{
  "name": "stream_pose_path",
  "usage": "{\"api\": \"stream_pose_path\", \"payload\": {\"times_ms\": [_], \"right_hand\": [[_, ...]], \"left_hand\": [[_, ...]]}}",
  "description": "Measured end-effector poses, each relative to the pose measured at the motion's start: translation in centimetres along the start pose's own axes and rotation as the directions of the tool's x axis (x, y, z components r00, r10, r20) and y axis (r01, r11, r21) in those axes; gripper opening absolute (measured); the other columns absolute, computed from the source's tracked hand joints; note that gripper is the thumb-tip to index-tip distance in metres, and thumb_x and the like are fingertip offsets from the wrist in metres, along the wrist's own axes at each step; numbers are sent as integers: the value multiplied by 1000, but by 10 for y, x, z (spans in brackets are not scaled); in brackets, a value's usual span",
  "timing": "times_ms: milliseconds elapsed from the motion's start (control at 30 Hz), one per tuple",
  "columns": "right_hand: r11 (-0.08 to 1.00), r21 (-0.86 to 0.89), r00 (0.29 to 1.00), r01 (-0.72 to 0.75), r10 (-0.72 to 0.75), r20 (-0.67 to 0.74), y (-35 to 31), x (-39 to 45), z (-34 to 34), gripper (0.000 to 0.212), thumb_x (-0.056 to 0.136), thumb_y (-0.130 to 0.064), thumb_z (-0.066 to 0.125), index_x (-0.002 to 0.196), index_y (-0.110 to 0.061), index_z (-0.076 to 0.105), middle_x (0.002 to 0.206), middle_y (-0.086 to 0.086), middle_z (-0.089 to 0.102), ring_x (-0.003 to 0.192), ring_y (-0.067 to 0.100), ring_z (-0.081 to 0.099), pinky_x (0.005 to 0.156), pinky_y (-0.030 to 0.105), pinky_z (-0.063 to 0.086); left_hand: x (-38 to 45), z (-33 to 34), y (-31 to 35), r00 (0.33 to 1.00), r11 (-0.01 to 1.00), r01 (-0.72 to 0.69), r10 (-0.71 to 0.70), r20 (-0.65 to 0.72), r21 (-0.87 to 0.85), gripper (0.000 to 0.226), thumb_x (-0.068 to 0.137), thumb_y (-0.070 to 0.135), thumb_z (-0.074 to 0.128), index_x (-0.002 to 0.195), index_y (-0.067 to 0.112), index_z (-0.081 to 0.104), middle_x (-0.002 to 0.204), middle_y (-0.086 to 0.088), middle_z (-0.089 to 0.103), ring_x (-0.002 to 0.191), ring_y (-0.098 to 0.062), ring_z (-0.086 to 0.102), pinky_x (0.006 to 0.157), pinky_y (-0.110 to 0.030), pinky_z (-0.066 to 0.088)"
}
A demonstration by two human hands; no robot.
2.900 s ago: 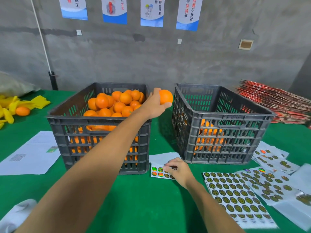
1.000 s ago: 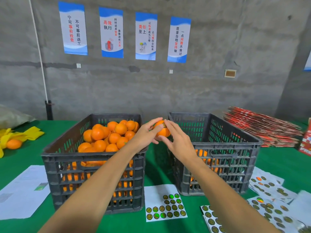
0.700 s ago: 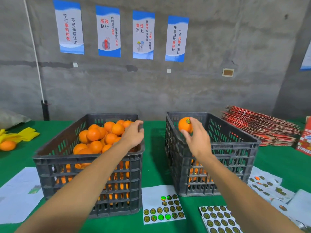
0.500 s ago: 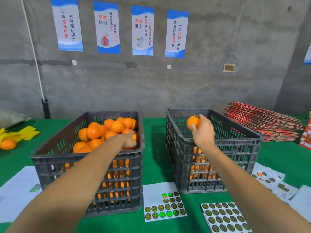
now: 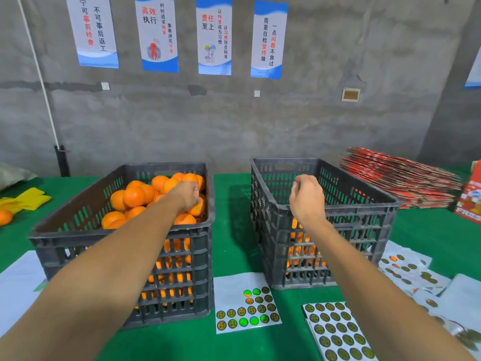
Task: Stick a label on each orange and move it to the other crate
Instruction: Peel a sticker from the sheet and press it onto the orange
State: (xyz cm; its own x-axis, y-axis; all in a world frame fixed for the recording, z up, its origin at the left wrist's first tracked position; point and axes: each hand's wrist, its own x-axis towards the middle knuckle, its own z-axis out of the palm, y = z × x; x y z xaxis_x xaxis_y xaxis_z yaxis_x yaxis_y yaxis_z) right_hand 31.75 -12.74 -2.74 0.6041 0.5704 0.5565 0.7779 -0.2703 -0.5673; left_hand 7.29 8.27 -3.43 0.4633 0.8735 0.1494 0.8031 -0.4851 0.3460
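Observation:
The left grey crate (image 5: 125,238) holds a heap of oranges (image 5: 134,196). My left hand (image 5: 186,195) reaches into its far right corner, fingers curled down around one orange (image 5: 197,208). The right grey crate (image 5: 359,217) holds a few oranges (image 5: 299,252), seen only through its slats. My right hand (image 5: 307,196) hovers over this crate's near left part, loosely curled and holding nothing. A sheet of round labels (image 5: 247,306) lies on the green table in front of the gap between the crates.
More label sheets (image 5: 335,332) lie at the front right, and others (image 5: 406,269) beside the right crate. A stack of red cardboard (image 5: 398,178) and a red box (image 5: 471,201) stand at the right. White paper (image 5: 15,287), yellow pieces (image 5: 31,198) and a stray orange (image 5: 4,217) lie at the left.
My right hand took the labelled orange over the right crate and now holds nothing. My left hand went back into the left crate and closed on another orange.

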Motion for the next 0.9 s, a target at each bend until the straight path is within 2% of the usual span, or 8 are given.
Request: {"api": "stream_pose_path", "payload": {"times_ms": [67, 200, 267, 367, 567, 667, 767, 900], "right_hand": [[1000, -7, 1000, 8, -8, -5, -2, -2, 0, 32, 109, -18, 40, 125, 1, 61, 128, 18, 58, 115, 34, 58, 100, 43, 46], [999, -48, 999, 24, -23, 24, -2, -5, -1, 32, 109, -15, 38, 104, 2, 64, 107, 18, 60, 95, 35, 60, 84, 43, 49], [997, -66, 998, 38, -35, 45, 1, -6, -3, 28, 108, -14, 39, 91, -2, 58, 97, 14, 54, 86, 32, 54, 74, 37, 41], [997, -45, 996, 60, -57, 64, 2, -8, -7, 27, 108, -13, 41, 106, 2, 64, 110, 16, 59, 99, 33, 58, 83, 38, 44], [994, -49, 991, 100, -95, 99, 2, -10, -10, 34, 110, -17, 38, 121, 2, 64, 124, 19, 61, 110, 33, 60, 97, 44, 48], [992, 0, 987, 126, -125, 97, 3, -12, -11, 32, 109, -15, 41, 120, 2, 65, 122, 19, 62, 110, 34, 60, 97, 45, 48], [973, 78, 972, 218, -224, 67, 2, -25, -9, 24, 105, -11, 49, 105, 3, 69, 107, 17, 67, 99, 32, 63, 91, 44, 50], [872, 182, 889, 455, -456, -39, -9, -64, 6, 15, 101, -8, 59, 107, -2, 71, 106, 10, 69, 99, 24, 64, 92, 36, 51]], "left_hand": [[0, 2, 0, 1000, 1000, -2, 2, 19, -8, 15, 94, 9, 66, 108, 11, 60, 121, -20, 66, 113, -37, 62, 92, -42, 53], [-2, 5, -1, 985, 986, -44, 17, 170, 160, 84, 89, 16, 78, 159, 17, 31, 157, -17, 41, 141, -36, 43, 113, -46, 41], [1, 5, 1, 988, 958, -83, 44, 146, 274, 78, 91, 20, 76, 158, 20, 37, 157, -19, 37, 143, -37, 37, 114, -45, 40], [1, 6, 5, 994, 956, -43, 11, 110, 291, 63, 91, 18, 73, 148, 24, 46, 147, -19, 39, 134, -40, 43, 104, -47, 45], [-9, 2, 4, 1000, 994, 14, -14, 5, 107, 62, 88, 21, 78, 137, 16, 41, 110, -14, 60, 93, -31, 56, 71, -40, 43], [-15, -7, 9, 975, 990, -25, -6, -223, -137, 63, 88, 33, 78, 140, 16, 45, 127, -20, 63, 109, -38, 61, 81, -44, 50], [-26, -14, 22, 956, 883, -96, -47, -289, -460, 69, 86, 40, 80, 144, 17, 50, 142, -14, 56, 127, -35, 55, 103, -48, 50], [-54, -9, 57, 938, 853, -219, 50, -342, -475, 71, 78, 53, 84, 134, 17, 60, 125, -3, 59, 108, -20, 59, 91, -33, 47]]}}
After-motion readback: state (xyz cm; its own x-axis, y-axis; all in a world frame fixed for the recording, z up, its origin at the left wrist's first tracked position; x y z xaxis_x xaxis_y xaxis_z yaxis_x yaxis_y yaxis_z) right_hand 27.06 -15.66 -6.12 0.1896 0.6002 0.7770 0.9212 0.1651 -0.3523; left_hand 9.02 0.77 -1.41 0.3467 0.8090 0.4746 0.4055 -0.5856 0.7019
